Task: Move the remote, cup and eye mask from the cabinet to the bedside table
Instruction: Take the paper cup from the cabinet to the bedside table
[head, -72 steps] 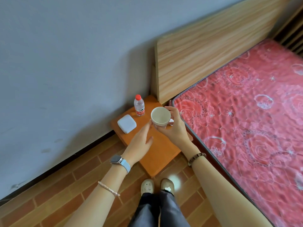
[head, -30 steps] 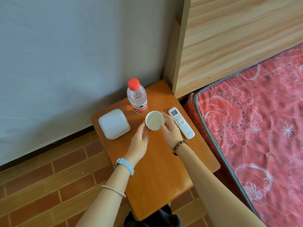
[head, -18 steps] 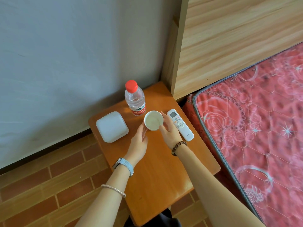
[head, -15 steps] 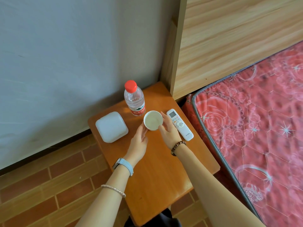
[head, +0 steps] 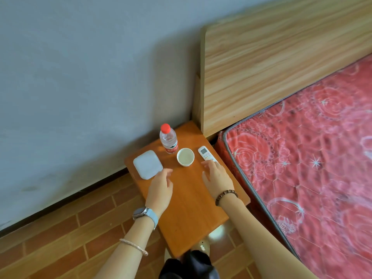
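Note:
A white cup (head: 185, 157) stands upright on the orange bedside table (head: 187, 208), between a water bottle and a white remote (head: 205, 153) lying at the table's right edge. My left hand (head: 161, 187) hovers over the table below and left of the cup, fingers relaxed, holding nothing. My right hand (head: 217, 176) is below and right of the cup, fingers loosely spread, its fingertips over the near end of the remote. Neither hand touches the cup. No eye mask or cabinet is in view.
A water bottle (head: 168, 138) with a red cap stands at the back of the table. A white square box (head: 148, 164) lies at its left. A wooden headboard (head: 271, 63) and red mattress (head: 314, 158) are to the right, grey wall behind, brick floor (head: 60, 234) below.
Both hands let go of the cup, which now stands on the table, and drew back toward me. The view pulled up and away from the table.

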Demonstrator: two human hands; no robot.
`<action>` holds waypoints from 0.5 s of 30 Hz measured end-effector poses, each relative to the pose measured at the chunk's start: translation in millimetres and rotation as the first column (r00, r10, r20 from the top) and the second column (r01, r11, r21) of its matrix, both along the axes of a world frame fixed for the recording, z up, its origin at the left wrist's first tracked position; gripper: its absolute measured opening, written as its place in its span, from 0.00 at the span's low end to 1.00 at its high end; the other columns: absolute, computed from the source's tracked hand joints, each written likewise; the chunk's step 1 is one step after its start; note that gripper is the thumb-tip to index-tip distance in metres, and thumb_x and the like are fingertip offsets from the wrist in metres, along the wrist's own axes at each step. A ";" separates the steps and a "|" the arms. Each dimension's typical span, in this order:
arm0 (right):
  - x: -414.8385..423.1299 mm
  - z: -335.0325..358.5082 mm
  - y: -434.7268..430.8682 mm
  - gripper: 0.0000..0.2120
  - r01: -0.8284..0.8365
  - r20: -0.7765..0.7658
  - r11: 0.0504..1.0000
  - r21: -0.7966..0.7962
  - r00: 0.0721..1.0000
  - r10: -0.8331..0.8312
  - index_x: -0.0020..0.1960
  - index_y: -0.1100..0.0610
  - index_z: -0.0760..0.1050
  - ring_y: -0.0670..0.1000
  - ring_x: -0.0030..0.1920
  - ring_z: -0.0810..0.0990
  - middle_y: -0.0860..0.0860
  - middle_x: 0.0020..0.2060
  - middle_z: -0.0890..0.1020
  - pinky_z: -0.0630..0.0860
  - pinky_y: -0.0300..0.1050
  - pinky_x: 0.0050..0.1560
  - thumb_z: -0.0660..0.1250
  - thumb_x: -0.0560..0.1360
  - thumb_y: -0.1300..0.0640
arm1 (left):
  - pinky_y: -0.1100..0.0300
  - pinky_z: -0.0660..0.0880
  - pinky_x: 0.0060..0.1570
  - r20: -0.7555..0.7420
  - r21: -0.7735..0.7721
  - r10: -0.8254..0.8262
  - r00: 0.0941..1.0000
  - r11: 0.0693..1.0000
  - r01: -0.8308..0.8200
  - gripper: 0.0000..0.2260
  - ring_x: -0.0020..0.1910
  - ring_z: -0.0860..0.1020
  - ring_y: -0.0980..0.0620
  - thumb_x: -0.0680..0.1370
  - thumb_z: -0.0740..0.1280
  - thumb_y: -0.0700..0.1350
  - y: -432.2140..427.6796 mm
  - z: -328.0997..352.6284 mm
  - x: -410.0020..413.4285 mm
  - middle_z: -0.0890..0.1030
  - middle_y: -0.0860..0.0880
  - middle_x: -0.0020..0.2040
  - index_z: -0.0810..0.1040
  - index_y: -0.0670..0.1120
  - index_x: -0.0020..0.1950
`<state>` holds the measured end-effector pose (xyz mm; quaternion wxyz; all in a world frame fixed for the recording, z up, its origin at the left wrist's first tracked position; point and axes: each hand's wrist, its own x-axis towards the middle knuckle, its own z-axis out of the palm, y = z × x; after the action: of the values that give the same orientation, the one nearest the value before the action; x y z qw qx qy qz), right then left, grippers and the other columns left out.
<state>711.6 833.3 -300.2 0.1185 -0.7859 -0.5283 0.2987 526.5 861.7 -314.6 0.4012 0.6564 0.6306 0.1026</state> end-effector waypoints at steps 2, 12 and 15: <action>0.2 35.4 -11.8 0.15 -0.059 0.096 0.998 0.010 0.994 0.057 0.66 0.49 0.69 0.49 0.59 0.74 0.48 0.60 0.76 0.77 0.44 0.50 0.58 0.80 0.54 | 0.69 0.69 0.51 -0.070 0.084 -0.068 0.995 0.994 0.074 0.15 0.60 0.75 0.52 0.80 0.62 0.41 -9.3 35.8 -4.7 0.76 0.50 0.63 0.71 0.49 0.66; -18.8 146.9 -79.7 0.15 -0.132 0.287 0.990 0.056 0.952 0.111 0.66 0.52 0.69 0.53 0.59 0.74 0.52 0.61 0.75 0.73 0.47 0.58 0.57 0.80 0.54 | 0.62 0.77 0.49 -0.256 0.306 -0.276 0.927 0.886 0.348 0.15 0.53 0.77 0.51 0.78 0.64 0.42 -50.1 146.2 -33.7 0.78 0.46 0.57 0.72 0.46 0.65; -28.7 161.9 -102.6 0.16 -0.062 0.300 0.997 0.044 0.953 0.046 0.67 0.51 0.69 0.53 0.60 0.74 0.52 0.61 0.75 0.73 0.48 0.59 0.58 0.80 0.53 | 0.62 0.76 0.50 -0.293 0.331 -0.360 0.885 0.830 0.448 0.16 0.53 0.77 0.51 0.78 0.64 0.43 -58.9 158.7 -41.4 0.79 0.47 0.57 0.71 0.47 0.66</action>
<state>682.8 730.7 -138.3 0.0500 -0.8037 -0.5694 0.1654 485.1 802.8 -155.9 0.2032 0.8489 0.4834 0.0656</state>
